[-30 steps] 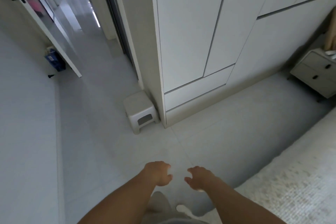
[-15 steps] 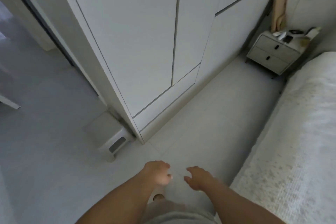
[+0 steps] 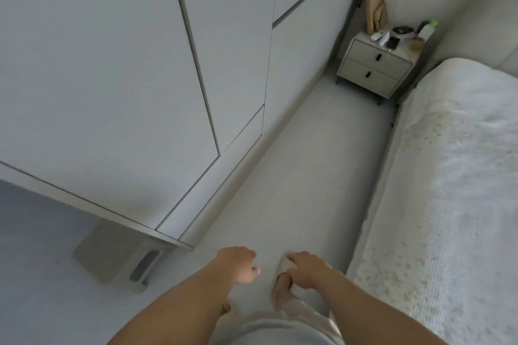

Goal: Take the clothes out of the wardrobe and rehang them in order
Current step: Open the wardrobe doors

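Judging by how things lie, the task has barely begun; the wardrobe (image 3: 134, 64) fills the upper left of the view with every door and drawer front shut, so the clothes, presumably inside it, are wholly hidden and none has been taken out or rehung; opening a door, lifting the garments out, sorting them and hanging them back are all left to do.

Both hands hang low in front of the person, over the floor (image 3: 297, 176) between the wardrobe and the bed (image 3: 448, 176); the left hand (image 3: 238, 265) has its fingers loosely curled and holds nothing; the right hand (image 3: 307, 270) is likewise relaxed and empty, fingers slightly bent; neither touches the wardrobe.

Hard to make out: no handles show on the wardrobe fronts, only dark seams between panels, so how they open cannot be told; the wardrobe's top is cut off by the frame; a small stool (image 3: 117, 255) stands at its near corner, partly tucked behind it; the bedside cabinet (image 3: 375, 67) at the far end of the floor carries small items too blurred to name; the light is dim and grey throughout.
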